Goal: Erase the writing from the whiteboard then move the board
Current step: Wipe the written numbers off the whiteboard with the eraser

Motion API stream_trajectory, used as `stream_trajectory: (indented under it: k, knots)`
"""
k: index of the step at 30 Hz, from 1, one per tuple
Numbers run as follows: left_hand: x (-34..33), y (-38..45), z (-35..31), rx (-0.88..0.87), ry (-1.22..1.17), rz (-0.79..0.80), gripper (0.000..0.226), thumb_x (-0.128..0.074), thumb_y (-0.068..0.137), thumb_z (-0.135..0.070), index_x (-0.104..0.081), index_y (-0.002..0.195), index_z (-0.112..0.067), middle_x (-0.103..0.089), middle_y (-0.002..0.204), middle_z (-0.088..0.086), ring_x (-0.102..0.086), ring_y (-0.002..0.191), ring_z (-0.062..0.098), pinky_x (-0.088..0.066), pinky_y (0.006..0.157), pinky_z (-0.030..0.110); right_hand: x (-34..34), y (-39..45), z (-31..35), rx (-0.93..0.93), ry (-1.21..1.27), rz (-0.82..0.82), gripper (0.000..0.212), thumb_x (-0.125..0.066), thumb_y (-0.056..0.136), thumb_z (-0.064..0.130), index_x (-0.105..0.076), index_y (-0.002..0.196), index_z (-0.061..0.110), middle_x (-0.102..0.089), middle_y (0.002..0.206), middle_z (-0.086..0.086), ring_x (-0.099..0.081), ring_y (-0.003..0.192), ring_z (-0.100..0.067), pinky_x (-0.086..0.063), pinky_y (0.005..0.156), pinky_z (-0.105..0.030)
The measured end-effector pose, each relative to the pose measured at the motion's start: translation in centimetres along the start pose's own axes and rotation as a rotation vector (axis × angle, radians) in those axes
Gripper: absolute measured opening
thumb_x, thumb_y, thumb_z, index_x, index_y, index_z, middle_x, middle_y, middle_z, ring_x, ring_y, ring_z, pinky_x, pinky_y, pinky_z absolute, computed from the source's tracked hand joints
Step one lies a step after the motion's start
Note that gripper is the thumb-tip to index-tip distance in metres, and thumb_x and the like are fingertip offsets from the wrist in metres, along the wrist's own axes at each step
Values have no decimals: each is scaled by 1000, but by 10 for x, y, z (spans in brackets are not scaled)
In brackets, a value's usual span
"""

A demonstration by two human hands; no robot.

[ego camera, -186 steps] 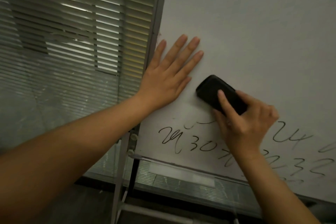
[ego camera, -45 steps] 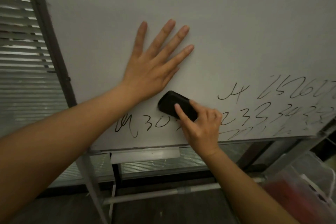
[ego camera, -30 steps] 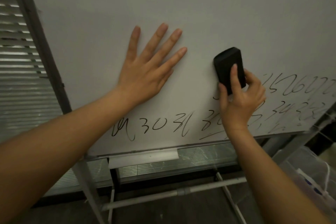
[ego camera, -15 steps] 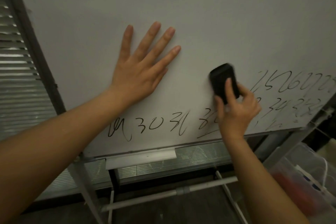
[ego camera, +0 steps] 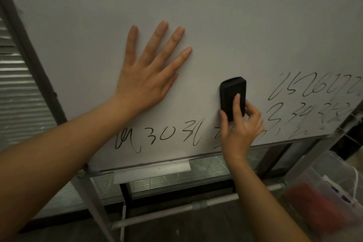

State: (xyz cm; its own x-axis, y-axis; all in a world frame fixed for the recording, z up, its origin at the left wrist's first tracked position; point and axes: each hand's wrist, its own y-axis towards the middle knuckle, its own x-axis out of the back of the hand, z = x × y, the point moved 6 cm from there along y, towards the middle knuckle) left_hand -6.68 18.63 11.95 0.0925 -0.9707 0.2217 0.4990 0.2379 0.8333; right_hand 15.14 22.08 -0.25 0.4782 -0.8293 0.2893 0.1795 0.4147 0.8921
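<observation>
We note the left hand [ego camera: 146,76] splayed flat on the white rectangular whiteboard [ego camera: 235,15]; beside it, the right hand [ego camera: 240,126] grasps the black block eraser [ego camera: 231,94] against the board.

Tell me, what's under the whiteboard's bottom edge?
Below the whiteboard hangs a pale tray, then the stand's crossbar. Window blinds show behind them. A clear bin sits lower right; its contents are blurred.

left arm stretches up and forward, its hand [ego camera: 149,72] flat with fingers spread and straight. right arm rises from the lower right — its hand [ego camera: 238,124] curled, forefinger extended upward, thumb on the opposite side, pinching.
</observation>
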Motion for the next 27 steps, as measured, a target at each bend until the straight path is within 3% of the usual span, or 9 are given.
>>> stream_trajectory:
  k: [5,12,16,23,27]
  knots:
    - [-3,1,-2,14,-17,4,46,-44,102,-27,-43,147,-17,-34,154,13,-31,141,38,-14,110,65,5,22,-20,22,-40,-11,54,-61,89,34,-41,138,31,-43,124,-8,-45,104,-26,-30,93,-40]
    - [-3,-4,-1,28,-30,3,48,-42,102,-29,-39,149,-17,-30,156,13,-26,143,37,-10,111,64,13,47,-35,-304,74,-112,54,-58,87,36,-47,140,29,-51,120,-17,-44,105,-23,-22,97,-41]
    - [-4,-5,-1,26,-27,-7,49,-43,102,-30,-39,149,-17,-28,156,13,-24,144,37,-8,112,64,4,14,-16,-201,19,-18,56,-55,87,40,-39,141,31,-45,123,-10,-45,106,-25,-30,96,-48]
    - [-8,10,-27,-23,-102,16,51,-42,103,-31,-34,151,-19,-18,159,12,-4,149,30,3,110,67,6,8,-21,-29,-74,53,54,-57,88,40,-43,138,28,-48,120,-10,-49,102,-23,-33,91,-43]
    - [-11,48,-61,-49,-132,13,51,-41,103,-32,-33,151,-19,-19,159,12,-16,146,34,0,109,68,14,12,-27,105,-85,121,54,-54,88,39,-41,139,30,-51,122,-11,-49,104,-24,-34,90,-44]
